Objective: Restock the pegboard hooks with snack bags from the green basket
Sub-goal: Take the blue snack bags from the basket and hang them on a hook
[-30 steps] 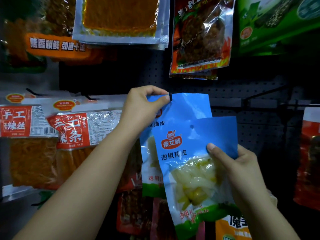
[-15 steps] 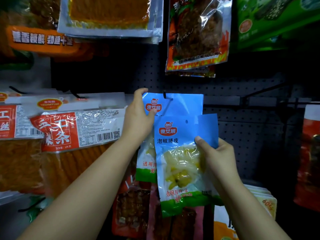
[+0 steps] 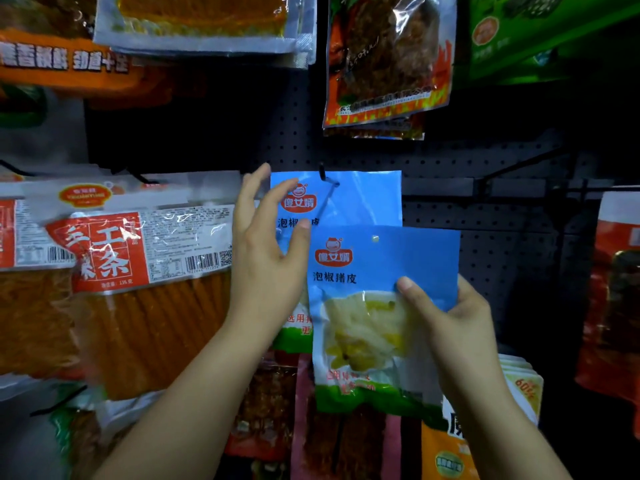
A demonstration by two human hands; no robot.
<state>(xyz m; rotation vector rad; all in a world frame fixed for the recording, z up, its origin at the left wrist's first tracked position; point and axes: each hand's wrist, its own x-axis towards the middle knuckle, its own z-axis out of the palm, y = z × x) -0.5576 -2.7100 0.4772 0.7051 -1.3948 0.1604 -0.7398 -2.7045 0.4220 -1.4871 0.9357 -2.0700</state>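
A blue snack bag (image 3: 360,199) hangs on a black pegboard hook (image 3: 323,173) at the middle of the board. My left hand (image 3: 266,258) is in front of that bag's left edge with fingers spread and relaxed, holding nothing. A second blue snack bag (image 3: 374,306) with pale pickled pieces showing through its window sits lower, overlapping the hung one. My right hand (image 3: 453,323) grips it at the right side, thumb across the front. The green basket is out of view.
Long orange snack packs (image 3: 138,271) hang at the left, close to my left wrist. A red-brown bag (image 3: 384,57) hangs above, green bags (image 3: 540,32) at the upper right, red packs (image 3: 613,292) at the far right. Bare hooks (image 3: 519,164) jut from the dark pegboard on the right.
My left hand let go of the hung bag's top by the hook and opened, drifting down and left. The bag in my right hand stays low in front of it.
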